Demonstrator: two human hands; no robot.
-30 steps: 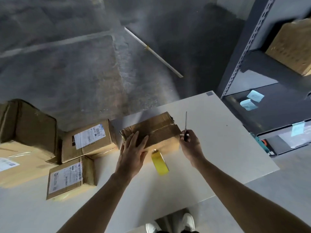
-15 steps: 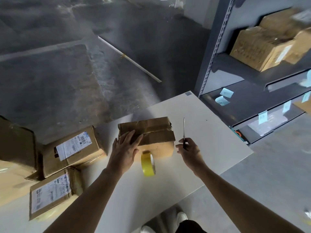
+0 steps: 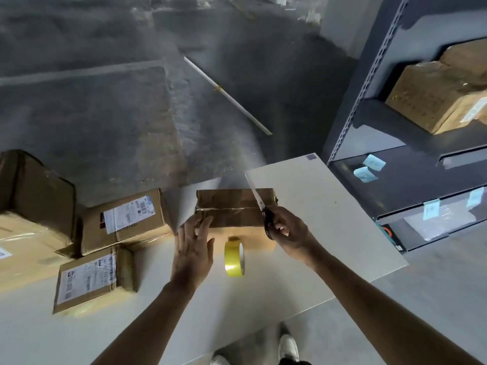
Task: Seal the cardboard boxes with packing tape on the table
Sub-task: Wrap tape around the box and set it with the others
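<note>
Head view looks down at one big white table [image 3: 329, 206]. One dark shelf rack [image 3: 369, 75] stands beside it on the right. Brown boxes [image 3: 434, 96] sit on a high shelf there, but how many I cannot tell.

I count four cardboard boxes on the table. One big box [image 3: 34, 201] is at the far left. Next to it is one labelled box [image 3: 123, 219] with a white sticker on top. One more, the near labelled box [image 3: 89, 280], lies closer to the person and also has a white sticker. The fourth, the middle box [image 3: 232, 206], sits near the far edge of the table, between the two hands. Its top flaps are folded down, and a line runs across the top where they meet.

Two bare arms reach in from the bottom. The left hand [image 3: 193, 248] has a loose grip. Its fingers are straight and spread, and the tips touch the near left corner of the middle box. The right hand [image 3: 287, 233] has a tight grip around the black handles of one pair of scissors [image 3: 259, 204]. The blades point up and away, over the right end of the middle box.

One yellow tape roll [image 3: 234, 255] stands on its edge on the table, just beside the near side of the middle box, between the two hands.

Four small blue notes [image 3: 374, 162] are stuck on the shelf rack.
</note>
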